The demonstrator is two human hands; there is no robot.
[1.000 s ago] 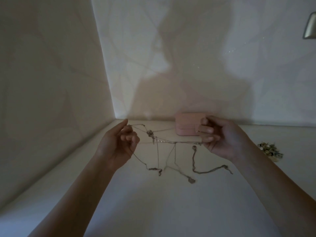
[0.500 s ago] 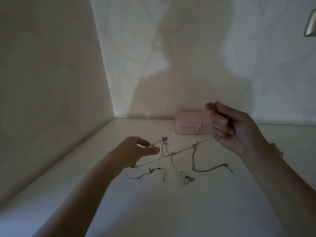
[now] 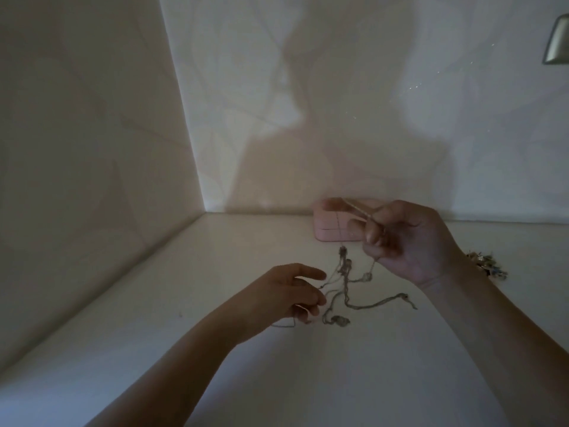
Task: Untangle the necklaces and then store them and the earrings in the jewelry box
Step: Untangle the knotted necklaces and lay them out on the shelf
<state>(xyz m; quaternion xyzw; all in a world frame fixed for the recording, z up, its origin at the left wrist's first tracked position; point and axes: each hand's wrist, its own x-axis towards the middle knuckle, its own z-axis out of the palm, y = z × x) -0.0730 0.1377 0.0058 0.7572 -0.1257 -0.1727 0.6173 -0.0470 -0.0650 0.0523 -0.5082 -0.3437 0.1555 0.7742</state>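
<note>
Above the table (image 3: 308, 380), right hand (image 3: 409, 241) pinching tangled necklaces (image 3: 345, 288); left hand (image 3: 286, 294) curled, grip unclear.

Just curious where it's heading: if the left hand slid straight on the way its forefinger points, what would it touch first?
Probably the tangled necklaces, lying just beyond the left hand. Depth is unclear, so it might pass slightly above them.

A pale table (image 3: 338, 380) is running into a corner between two walls. A pink box (image 3: 329, 229) is sitting at the back against the wall. Tangled necklaces (image 3: 345, 291) are lying in loose loops in front of it, with some strands rising off the surface. Earrings (image 3: 486, 266) are resting in a cluster well to the right.
</note>
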